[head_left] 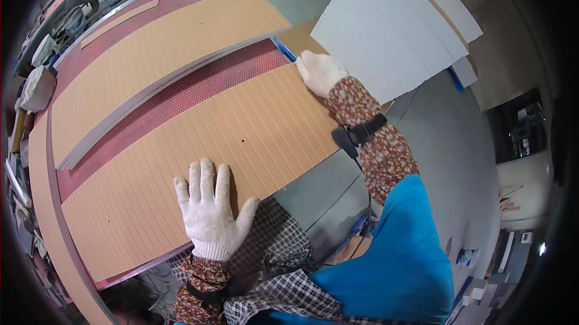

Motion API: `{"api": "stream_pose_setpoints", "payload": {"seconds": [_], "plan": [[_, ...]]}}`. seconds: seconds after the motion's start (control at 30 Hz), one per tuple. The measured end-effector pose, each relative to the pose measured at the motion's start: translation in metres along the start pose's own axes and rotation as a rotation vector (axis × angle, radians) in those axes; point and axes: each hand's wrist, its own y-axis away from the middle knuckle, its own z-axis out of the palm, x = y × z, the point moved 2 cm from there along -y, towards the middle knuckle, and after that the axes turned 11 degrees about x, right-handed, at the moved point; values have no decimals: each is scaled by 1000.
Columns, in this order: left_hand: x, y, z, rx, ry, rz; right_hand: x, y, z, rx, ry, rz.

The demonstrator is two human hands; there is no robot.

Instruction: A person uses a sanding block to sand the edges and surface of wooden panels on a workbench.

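Note:
A tan grooved board [199,162] lies in front of me on a red textured mat [181,99]. My left hand [211,210], in a white knit glove, rests flat near the board's front edge with its fingers spread. At the board's far right corner my gloved right hand [319,73] is closed, with a slim blue tool [283,49] sticking out past its fingers toward the far left. The tool's exact kind does not show. A second grooved board [169,63] with a pale edge lies beyond the first, a strip of mat between them.
A narrow tan strip [120,22] lies on the mat's far part, and a long tan panel [57,216] runs down the left side. White panels [386,29] stand at the right. Buckets [73,18] and clutter fill the far left; grey floor [446,168] shows at the right.

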Motion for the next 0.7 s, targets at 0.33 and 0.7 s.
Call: {"api": "stream_pose_setpoints", "payload": {"seconds": [0.33,0.7], "plan": [[-4,4,2,92,-5,25,-8,-15,7,-32,-17,29],[-8,3,1,48,5,3,14,168,-55,-108,-3,72]]}}
